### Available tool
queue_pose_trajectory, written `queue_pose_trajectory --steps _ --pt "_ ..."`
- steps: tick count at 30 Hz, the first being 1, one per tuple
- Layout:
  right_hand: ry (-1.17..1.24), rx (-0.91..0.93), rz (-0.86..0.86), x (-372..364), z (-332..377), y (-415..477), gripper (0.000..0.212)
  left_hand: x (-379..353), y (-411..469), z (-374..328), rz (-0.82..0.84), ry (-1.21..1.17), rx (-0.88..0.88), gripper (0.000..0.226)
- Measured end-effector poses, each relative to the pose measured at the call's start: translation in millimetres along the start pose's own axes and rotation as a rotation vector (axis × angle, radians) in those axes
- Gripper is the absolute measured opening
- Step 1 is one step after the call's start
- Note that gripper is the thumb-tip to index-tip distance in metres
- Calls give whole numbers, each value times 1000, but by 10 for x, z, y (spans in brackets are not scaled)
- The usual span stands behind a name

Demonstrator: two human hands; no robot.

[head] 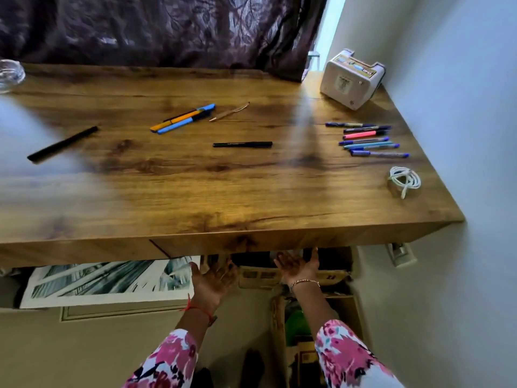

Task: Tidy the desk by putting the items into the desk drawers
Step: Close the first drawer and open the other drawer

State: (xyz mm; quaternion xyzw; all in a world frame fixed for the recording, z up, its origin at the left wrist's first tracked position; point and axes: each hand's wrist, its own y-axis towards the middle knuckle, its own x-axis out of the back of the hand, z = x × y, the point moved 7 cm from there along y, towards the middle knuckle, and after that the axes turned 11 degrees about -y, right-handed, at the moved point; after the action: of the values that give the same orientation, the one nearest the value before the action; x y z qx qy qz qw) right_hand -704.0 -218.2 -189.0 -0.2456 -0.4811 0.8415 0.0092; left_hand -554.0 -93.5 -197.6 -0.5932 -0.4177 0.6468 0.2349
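Observation:
My left hand (214, 278) and my right hand (298, 266) reach palm-up under the front edge of the wooden desk (195, 191), fingers spread just below the drawer front (279, 242). Neither holds anything. On the desk lie a black pen (242, 144), a bunch of orange and blue pens (183, 119), a thin brown pen (229, 112), a long black marker (63, 143), a row of several coloured pens (369, 140) at the right, and a coiled white cable (404, 180).
A white boxy device (351, 78) stands at the back right by the wall. A glass object (9, 74) sits at the far left. Dark curtain behind the desk. Under the desk lie a printed picture (106, 284) and cardboard boxes (307, 317).

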Motion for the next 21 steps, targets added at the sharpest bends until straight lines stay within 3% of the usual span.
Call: queue_pose_trajectory --steps 6,21 --pt "92 -15 4 -34 138 170 71 -227 164 16 108 -142 -61 61" --pt "-31 -30 18 364 -12 -90 75 -22 -131 174 27 -68 -123 50"
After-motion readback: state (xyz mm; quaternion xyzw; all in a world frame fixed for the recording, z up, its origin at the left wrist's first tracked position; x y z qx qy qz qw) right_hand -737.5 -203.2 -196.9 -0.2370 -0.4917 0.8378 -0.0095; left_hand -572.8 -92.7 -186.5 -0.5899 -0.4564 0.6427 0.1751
